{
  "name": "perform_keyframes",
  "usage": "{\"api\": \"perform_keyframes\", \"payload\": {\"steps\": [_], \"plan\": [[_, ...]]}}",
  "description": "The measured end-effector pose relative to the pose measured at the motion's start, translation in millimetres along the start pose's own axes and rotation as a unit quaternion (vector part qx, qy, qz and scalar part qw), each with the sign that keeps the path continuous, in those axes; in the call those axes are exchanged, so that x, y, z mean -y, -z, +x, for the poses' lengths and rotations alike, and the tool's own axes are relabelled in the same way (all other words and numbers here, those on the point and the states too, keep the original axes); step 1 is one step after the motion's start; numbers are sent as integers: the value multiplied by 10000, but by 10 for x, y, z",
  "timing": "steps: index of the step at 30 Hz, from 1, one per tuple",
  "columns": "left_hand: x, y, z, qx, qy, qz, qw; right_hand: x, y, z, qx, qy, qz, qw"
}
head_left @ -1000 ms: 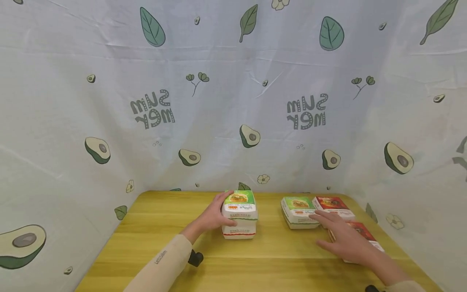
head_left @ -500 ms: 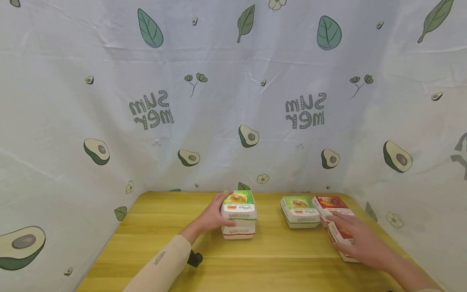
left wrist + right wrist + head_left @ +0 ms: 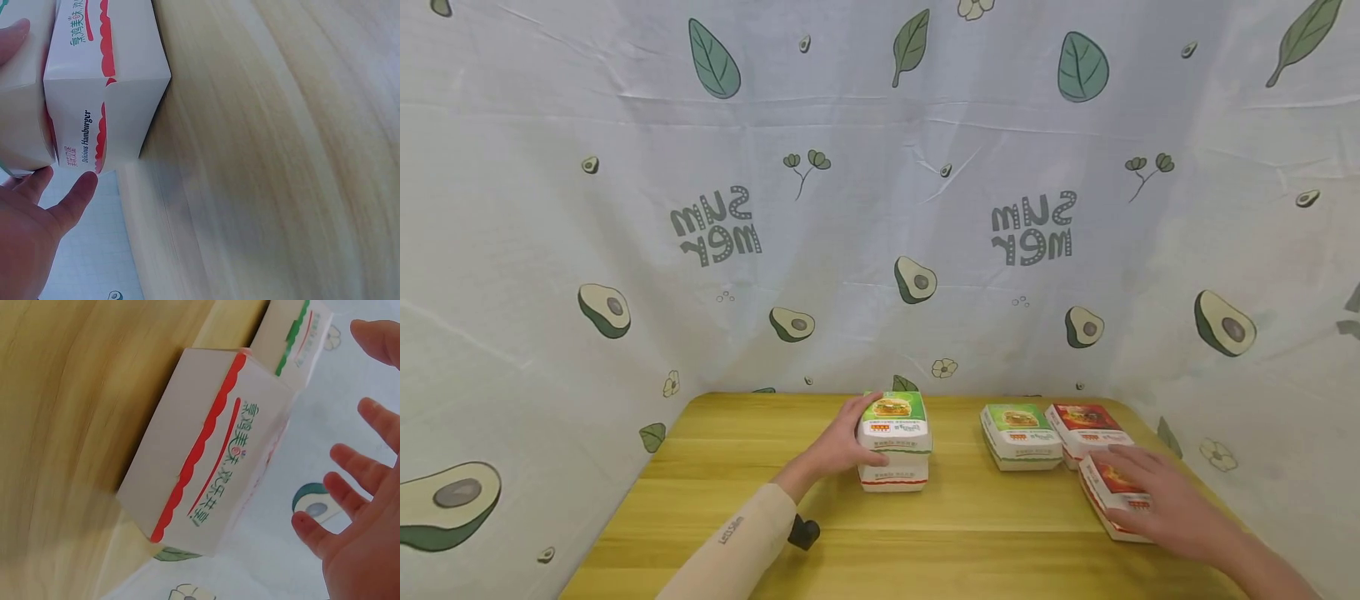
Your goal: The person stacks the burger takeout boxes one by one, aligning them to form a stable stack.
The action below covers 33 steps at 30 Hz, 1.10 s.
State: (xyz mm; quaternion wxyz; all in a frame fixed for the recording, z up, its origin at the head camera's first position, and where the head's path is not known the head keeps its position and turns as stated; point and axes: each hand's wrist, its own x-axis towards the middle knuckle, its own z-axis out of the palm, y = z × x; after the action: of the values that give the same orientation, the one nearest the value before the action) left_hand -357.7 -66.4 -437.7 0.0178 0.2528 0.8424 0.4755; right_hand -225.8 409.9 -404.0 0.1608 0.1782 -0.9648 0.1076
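Two hamburger boxes stand stacked mid-table in the head view: a green-topped box (image 3: 891, 429) over a red-banded box (image 3: 895, 481). My left hand (image 3: 838, 446) grips the stack from the left, thumb on the front of the upper box. In the left wrist view, fingertips (image 3: 84, 187) reach the end of the lower box. At the right, my right hand (image 3: 1172, 504) hovers over the nearer red-topped hamburger box (image 3: 1101, 496), partly hiding it. Its fingers are spread and apart from that box in the right wrist view, where the red scalloped band shows.
Behind the nearer red-topped box sits another red-topped hamburger box (image 3: 1086, 421). A green-topped hamburger box (image 3: 1021, 437) lies to its left. All rest on a wooden table (image 3: 962, 533) backed by an avocado-print curtain (image 3: 850, 225).
My right hand has moved to the right, from beside the green-topped box to over the nearer red-topped box. The left hand and the stack have stayed put.
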Motion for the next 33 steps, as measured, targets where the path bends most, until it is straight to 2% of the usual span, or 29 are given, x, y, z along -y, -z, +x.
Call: {"api": "perform_keyframes", "payload": {"steps": [15, 27, 33], "plan": [[-21, 10, -1, 27, -30, -50, 10000, -160, -48, -50, 189, -374, -160, 9990], [-25, 9, -3, 24, -24, -77, 10000, -276, -134, -118, 29, -341, -98, 9994], [-12, 11, -10, 24, -11, -61, 10000, -320, -161, -152, 188, -435, -91, 9988]]}}
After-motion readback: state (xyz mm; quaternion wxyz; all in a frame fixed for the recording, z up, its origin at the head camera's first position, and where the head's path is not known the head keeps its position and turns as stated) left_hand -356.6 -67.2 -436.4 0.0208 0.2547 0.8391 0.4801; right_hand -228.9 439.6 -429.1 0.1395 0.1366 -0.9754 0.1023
